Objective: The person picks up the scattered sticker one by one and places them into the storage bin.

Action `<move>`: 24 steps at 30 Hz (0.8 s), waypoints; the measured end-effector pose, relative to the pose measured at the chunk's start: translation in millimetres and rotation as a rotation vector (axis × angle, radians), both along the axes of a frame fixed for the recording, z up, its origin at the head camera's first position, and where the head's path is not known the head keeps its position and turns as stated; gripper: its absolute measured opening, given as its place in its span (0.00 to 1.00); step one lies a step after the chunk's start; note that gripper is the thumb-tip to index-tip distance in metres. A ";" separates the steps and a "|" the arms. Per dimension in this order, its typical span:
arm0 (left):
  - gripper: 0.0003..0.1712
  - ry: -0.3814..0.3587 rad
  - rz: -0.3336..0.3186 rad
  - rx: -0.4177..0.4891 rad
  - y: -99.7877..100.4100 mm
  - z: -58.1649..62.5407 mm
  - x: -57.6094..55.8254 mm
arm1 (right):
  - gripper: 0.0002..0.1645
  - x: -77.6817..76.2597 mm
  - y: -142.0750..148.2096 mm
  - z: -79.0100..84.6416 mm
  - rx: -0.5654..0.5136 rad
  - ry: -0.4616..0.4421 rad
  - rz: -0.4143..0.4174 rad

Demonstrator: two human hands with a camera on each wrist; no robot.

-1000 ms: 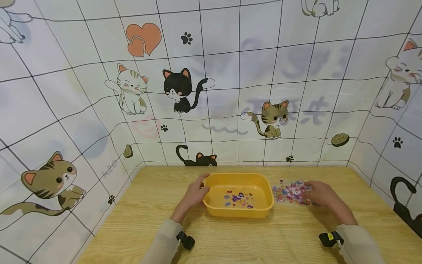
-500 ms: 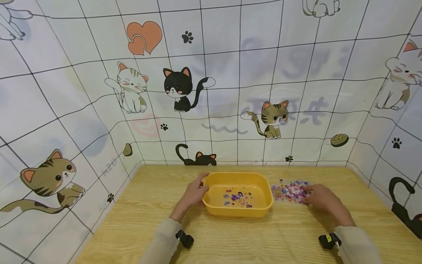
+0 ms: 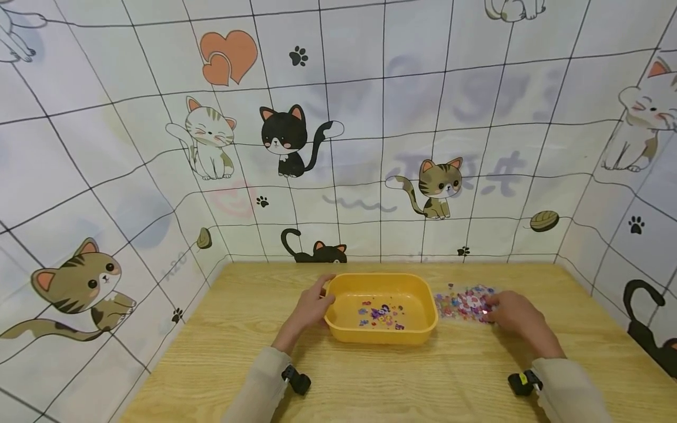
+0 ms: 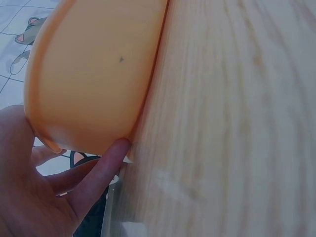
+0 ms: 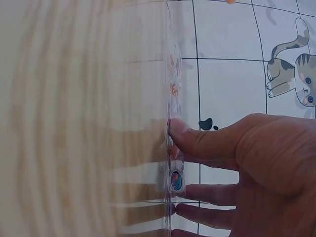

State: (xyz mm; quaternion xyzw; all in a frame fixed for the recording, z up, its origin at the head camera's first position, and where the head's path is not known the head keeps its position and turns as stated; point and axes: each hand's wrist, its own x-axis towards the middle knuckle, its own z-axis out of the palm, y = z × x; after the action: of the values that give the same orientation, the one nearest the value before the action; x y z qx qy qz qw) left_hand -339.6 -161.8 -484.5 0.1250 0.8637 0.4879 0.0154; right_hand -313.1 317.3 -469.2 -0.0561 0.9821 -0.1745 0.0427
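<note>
My left hand [image 3: 311,306] grips the left end of a yellow plastic tub [image 3: 381,337]. In the left wrist view one fingertip lies low against the tub's outer wall [image 4: 94,89]. A small scatter of purple, blue, yellow and red pieces [image 3: 382,314] lies on the tub's floor. Right of the tub spreads a flat heap of shiny, colourful small pieces [image 3: 465,302]. My right hand [image 3: 517,314] rests its fingertips at the heap's right edge. Seen from the right wrist, the thumb touches clear pieces, and a piece with a blue and orange oval [image 5: 177,180] stands beside the fingers.
The wood-grain table [image 3: 412,382] carries the tub and heap. A white cloth wall [image 3: 359,223] with printed cats and grid lines closes off the back and both sides. Each sleeve has a small black wrist camera [image 3: 523,383].
My right hand has shifted slightly left, and the pieces near it lie closer together on that side. The left hand and tub hold their place; the head view has tilted a little.
</note>
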 end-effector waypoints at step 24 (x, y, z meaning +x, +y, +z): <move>0.33 -0.013 -0.005 0.011 -1.3 0.8 1.1 | 0.20 6.7 -10.5 8.2 -0.036 0.085 -0.066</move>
State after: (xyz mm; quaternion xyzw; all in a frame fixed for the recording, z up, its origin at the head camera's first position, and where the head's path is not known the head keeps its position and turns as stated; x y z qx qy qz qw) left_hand -338.5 -163.2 -483.7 0.1239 0.8607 0.4933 0.0217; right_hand -306.4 306.8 -461.0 -0.0317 0.9811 -0.1910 -0.0060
